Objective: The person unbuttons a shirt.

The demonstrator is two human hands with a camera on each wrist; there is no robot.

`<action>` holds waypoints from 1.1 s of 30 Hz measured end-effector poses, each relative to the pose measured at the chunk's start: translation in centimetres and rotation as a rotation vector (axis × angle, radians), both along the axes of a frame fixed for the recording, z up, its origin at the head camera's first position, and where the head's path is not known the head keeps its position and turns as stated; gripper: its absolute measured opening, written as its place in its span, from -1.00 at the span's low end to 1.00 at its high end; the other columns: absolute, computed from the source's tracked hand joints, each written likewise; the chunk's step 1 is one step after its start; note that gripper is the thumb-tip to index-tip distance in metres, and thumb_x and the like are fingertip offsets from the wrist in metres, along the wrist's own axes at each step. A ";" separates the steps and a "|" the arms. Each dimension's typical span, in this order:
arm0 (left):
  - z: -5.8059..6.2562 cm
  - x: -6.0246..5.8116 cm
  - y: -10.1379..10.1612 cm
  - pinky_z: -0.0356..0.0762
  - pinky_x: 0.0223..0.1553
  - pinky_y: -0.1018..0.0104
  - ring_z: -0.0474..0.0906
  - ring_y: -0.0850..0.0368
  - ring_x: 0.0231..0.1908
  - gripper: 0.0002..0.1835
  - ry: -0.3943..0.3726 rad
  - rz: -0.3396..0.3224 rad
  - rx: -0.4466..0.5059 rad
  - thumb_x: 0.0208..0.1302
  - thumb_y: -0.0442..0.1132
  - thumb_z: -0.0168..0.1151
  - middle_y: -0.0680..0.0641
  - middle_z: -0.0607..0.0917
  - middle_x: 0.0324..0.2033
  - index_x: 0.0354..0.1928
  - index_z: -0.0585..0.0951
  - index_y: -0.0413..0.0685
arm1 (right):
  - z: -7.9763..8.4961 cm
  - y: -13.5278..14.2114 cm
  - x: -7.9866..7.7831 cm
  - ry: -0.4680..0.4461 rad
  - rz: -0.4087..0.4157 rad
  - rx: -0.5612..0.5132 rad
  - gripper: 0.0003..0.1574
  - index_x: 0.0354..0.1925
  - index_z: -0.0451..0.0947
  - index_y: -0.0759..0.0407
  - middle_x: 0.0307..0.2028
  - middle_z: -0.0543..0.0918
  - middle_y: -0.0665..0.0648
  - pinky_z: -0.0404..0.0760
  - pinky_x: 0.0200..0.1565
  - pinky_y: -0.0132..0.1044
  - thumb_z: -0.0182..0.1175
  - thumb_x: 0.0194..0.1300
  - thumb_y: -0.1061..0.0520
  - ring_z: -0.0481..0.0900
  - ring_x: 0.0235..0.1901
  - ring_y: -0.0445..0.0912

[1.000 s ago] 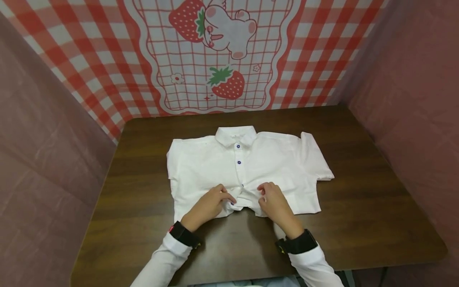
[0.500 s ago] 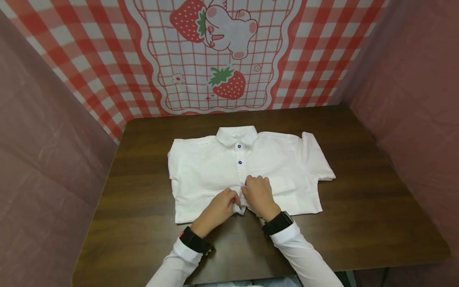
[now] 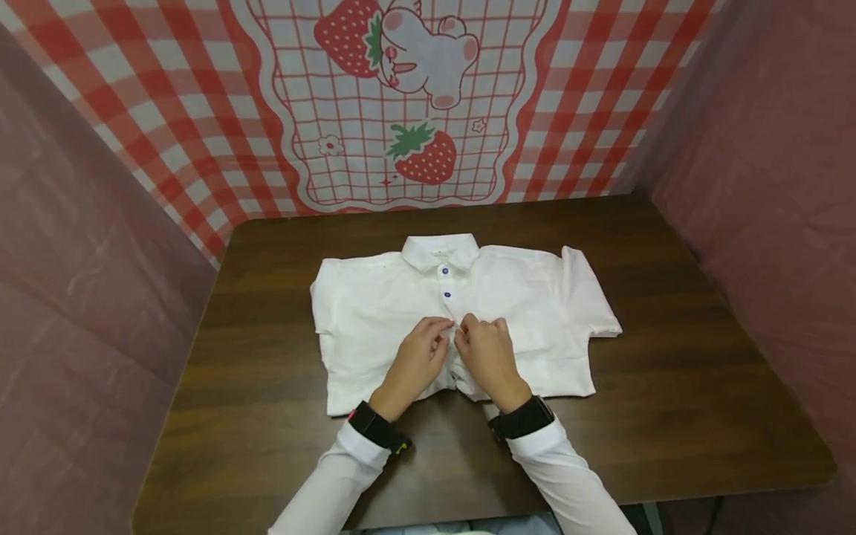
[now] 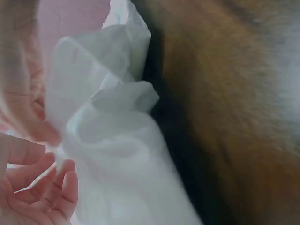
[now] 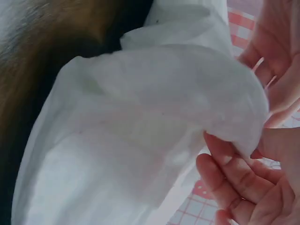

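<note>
A white short-sleeved shirt [image 3: 381,312] lies front up, its collar at the far side. Two blue buttons [image 3: 447,295] show on its placket; the lower placket is hidden by the hands. My left hand [image 3: 420,357] is at the placket, thumb and fingertips pinching cloth near the middle. Close beside it, my right hand [image 3: 488,360] pinches the shirt's front edge, which is lifted and bunched. In the right wrist view, that raised cloth [image 5: 225,93] passes between the right thumb and fingers [image 5: 234,173]. The left wrist view has both hands' fingertips nearly meeting at the fabric.
The shirt rests on a dark brown wooden table [image 3: 669,416]. Behind the table hangs a red-and-white checked cloth [image 3: 588,96] with strawberry prints. Pink curtains [image 3: 756,186] stand at both sides. Each wrist wears a black strap [image 3: 524,418].
Both hands have come together at the placket. The right hand moved left; the left hand moved right and up toward the collar. The second button has shifted slightly upward.
</note>
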State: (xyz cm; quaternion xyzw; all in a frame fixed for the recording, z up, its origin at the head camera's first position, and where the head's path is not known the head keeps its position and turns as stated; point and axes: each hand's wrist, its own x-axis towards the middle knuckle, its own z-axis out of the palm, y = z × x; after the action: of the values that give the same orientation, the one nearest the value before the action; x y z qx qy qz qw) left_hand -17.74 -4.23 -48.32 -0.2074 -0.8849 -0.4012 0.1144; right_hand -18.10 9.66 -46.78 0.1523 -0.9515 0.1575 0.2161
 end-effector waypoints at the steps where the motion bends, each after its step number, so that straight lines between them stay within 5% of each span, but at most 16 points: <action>1: 0.1 -0.2 0.2 0.54 -0.27 0.34 0.58 0.13 -0.31 -0.73 -0.004 0.006 0.006 0.27 -0.34 0.10 -0.11 0.60 -0.12 0.00 0.57 -0.18 | 0.2 0.0 0.0 0.005 -0.001 -0.031 -0.83 -0.54 0.47 0.23 -0.73 0.56 0.11 0.35 -0.38 -0.14 0.25 0.10 0.24 0.51 -0.69 0.01; 10: 0.0 -1.2 0.7 0.53 -0.28 0.34 0.55 0.13 -0.37 -0.85 0.013 0.035 -0.011 0.27 -0.27 0.15 -0.06 0.60 -0.37 -0.19 0.63 -0.16 | 0.4 0.0 0.4 -0.089 0.027 -0.306 -0.89 -0.47 0.56 0.24 -0.54 0.68 0.16 0.40 -0.29 -0.13 0.19 0.17 0.23 0.56 -0.54 0.01; 16: -0.2 -1.3 0.4 0.50 -0.32 0.31 0.50 0.13 -0.43 -0.86 0.037 0.021 -0.059 0.26 -0.21 0.18 -0.05 0.54 -0.42 -0.25 0.64 -0.12 | 0.4 0.4 0.7 -0.096 0.027 -0.278 -0.84 -0.45 0.59 0.24 -0.54 0.66 0.13 0.41 -0.33 -0.11 0.23 0.19 0.16 0.58 -0.52 0.00; 22: -0.4 -1.3 0.3 0.47 -0.37 0.30 0.46 0.11 -0.45 -0.89 0.144 0.008 -0.145 0.22 -0.28 0.20 -0.07 0.49 -0.42 -0.24 0.64 -0.12 | 0.3 0.4 0.8 -0.102 -0.004 -0.276 -0.81 -0.43 0.60 0.23 -0.53 0.65 0.13 0.41 -0.32 -0.11 0.26 0.17 0.11 0.58 -0.48 0.00; 33: 0.1 -1.0 0.4 0.42 -0.28 0.27 0.40 0.02 -0.35 -0.84 0.158 0.006 -0.211 0.29 -0.24 0.14 -0.10 0.42 -0.41 -0.39 0.57 -0.18 | 0.3 0.4 0.5 -0.095 0.058 -0.364 -0.88 -0.43 0.59 0.34 -0.49 0.54 0.18 0.46 -0.35 -0.14 0.26 0.16 0.25 0.52 -0.49 -0.01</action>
State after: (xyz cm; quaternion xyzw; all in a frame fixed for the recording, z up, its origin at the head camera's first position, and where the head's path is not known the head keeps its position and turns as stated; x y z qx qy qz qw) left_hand -18.72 -3.87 -48.26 -0.2465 -0.9110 -0.2881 0.1626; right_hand -17.59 10.08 -46.45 0.1305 -0.9116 0.3403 0.1903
